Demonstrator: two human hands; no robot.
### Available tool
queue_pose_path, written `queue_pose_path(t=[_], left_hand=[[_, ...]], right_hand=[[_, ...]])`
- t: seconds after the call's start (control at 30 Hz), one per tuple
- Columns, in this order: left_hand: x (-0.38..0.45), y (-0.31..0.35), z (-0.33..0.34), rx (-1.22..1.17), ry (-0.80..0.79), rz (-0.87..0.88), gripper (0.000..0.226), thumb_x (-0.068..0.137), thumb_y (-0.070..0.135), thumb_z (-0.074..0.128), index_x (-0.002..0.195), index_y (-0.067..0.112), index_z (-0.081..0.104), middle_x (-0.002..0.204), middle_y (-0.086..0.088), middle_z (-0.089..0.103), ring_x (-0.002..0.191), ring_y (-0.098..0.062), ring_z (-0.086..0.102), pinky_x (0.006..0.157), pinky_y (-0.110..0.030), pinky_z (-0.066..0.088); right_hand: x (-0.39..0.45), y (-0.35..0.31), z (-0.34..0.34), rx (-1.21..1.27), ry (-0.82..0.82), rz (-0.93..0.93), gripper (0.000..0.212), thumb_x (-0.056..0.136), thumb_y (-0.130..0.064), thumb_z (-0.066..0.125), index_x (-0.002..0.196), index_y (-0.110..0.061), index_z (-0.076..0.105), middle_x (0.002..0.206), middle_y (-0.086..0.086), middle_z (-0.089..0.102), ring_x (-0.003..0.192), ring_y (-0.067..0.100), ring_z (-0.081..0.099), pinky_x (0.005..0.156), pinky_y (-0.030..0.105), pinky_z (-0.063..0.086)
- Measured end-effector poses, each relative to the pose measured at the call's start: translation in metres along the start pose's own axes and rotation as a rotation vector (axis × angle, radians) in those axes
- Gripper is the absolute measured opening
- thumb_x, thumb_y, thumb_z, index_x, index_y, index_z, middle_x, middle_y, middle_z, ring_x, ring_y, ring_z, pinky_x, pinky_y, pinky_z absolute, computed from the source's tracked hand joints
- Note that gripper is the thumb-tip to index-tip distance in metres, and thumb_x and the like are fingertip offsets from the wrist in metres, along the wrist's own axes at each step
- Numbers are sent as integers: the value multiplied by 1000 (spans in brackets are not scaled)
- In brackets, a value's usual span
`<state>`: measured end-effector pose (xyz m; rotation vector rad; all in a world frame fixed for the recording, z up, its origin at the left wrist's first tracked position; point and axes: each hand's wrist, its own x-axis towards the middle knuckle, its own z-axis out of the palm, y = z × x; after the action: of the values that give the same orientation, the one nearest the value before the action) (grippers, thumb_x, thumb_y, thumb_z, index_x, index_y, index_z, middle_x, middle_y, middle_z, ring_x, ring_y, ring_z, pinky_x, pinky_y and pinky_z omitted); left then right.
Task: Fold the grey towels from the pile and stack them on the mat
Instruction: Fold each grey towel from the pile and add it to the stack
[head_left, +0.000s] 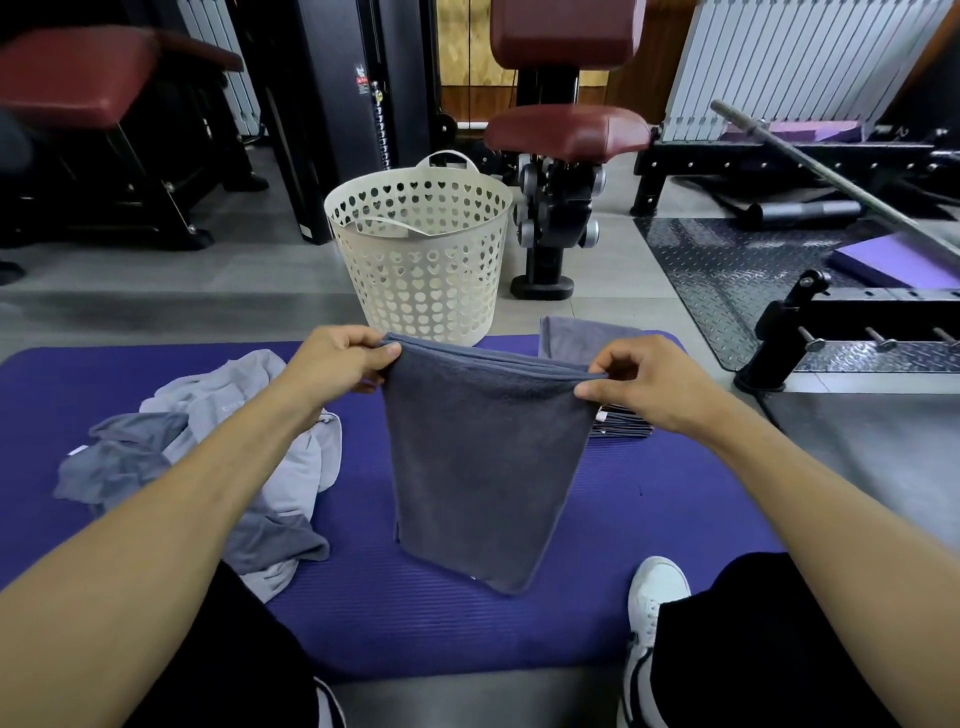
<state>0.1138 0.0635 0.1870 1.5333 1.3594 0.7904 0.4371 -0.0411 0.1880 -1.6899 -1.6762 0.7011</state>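
white basket; maroon padded seat; barbell

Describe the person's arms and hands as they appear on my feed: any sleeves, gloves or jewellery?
Both forearms are bare, no sleeves in view. The left hand and right hand wear no gloves, and no rings or watch show. Black trousers and a white shoe show below.

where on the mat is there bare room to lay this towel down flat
Bare mat lies right of the held towel, between the folded stack and the shoe, and below the towel's hanging end. The left is crowded by the loose pile.
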Motion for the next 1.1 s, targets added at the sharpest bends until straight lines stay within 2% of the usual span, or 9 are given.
queue_pose_path(t=[0.17,0.23,0.37,0.5,0.67,0.8,0.93,1.03,1.1], left_hand=[[-3,0,-3,65,-44,72,14,88,14,72,76,19,66,71,0,63,70,-10,56,75,-25,46],[-3,-1,-1,38,-10,90,13,87,15,74,78,19,66,74,-1,65,73,-11,56,77,-25,43],[-7,-11,4,58,-269,-29,18,87,7,72,75,13,61,73,-6,60,76,-16,50,82,-32,38],[-4,-7,8,102,20,29,25,87,11,73,69,16,55,65,-4,54,65,-15,44,66,-26,39],[-24,2,7,-1,-408,-102,21,92,7,66,76,13,53,69,-6,60,62,-14,58,62,-22,52],[-26,-1,-5,-22,-262,-132,23,94,13,65,75,16,51,65,-5,60,58,-16,55,66,-30,53],[-26,-16,-13,75,-257,-209,20,93,14,67,77,15,55,69,-8,58,62,-17,54,60,-28,53],[-10,-32,-6,150,-155,-227,20,92,15,68,77,14,55,72,-9,57,64,-20,55,53,-26,52],[6,-47,3,227,-49,-194,23,91,16,69,74,15,54,71,-6,58,66,-20,55,57,-27,50]], right_hand=[[1,3,-3,70,83,38,11,82,-15,78,74,-19,71,74,7,73,69,21,65,77,45,56],[2,1,-3,-21,155,17,9,85,-13,74,77,-16,71,75,7,72,68,22,64,72,33,55],[-5,0,0,-297,7,43,9,87,-19,73,79,-17,69,74,-5,67,71,13,59,60,15,41],[0,-8,9,-325,122,16,13,90,-21,66,78,-20,63,76,-4,65,77,19,59,70,31,50],[-3,-12,17,-521,118,119,12,91,-21,59,80,-16,59,80,4,66,82,28,61,68,37,53],[-9,-19,7,-283,74,172,14,88,-16,67,75,-17,62,67,-4,63,71,20,62,61,27,48],[-11,-28,9,23,-107,294,11,90,-7,68,91,-13,59,64,1,61,58,15,62,55,23,52],[3,-33,20,-247,-257,289,5,91,-11,65,95,-10,64,76,6,68,57,13,62,52,19,49],[21,-35,32,-492,-349,232,14,90,-13,63,92,-4,72,77,9,72,65,17,64,63,25,52]])
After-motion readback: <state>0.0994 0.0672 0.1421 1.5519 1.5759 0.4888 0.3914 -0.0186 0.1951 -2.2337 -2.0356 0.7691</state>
